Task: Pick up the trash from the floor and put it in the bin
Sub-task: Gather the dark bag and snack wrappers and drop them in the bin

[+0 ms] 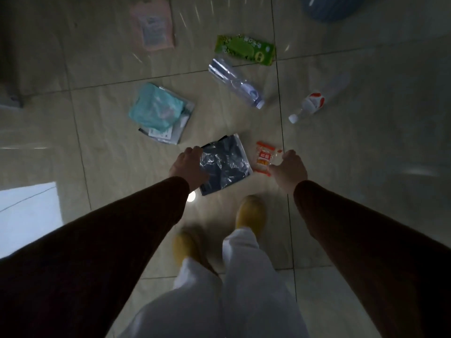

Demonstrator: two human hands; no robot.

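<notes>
i saw both arms in dark sleeves reaching down toward the tiled floor [341, 147]. the left hand [189, 167] lay over the near-left edge of a dark blue plastic bag [227, 164], its fingertips curled onto the bag's far-left corner; whether they were pinching it or only resting on it i could not tell, since the knuckles hid the tips. the right hand [289, 170] hovered at the right edge of a small orange snack packet [263, 158], fingers bent loosely and a little apart, the tips at or just over the wrapper's edge; i could not tell if they had closed on it. the packet lay just beside the blue bag, between the two hands.

beyond the left fingertips lay a teal packaged item [158, 111] in a clear sleeve. beyond the right fingertips, a clear crushed bottle [235, 82] lay on its side, with a green packet [245, 48] touching its far end. to the right of those, a white-capped bottle [310, 104] with a red and white label lay tilted. further off, a pink packet [153, 24] was blurred. a blue bin [327, 7] sat at the top right edge, well apart from both hands.
</notes>
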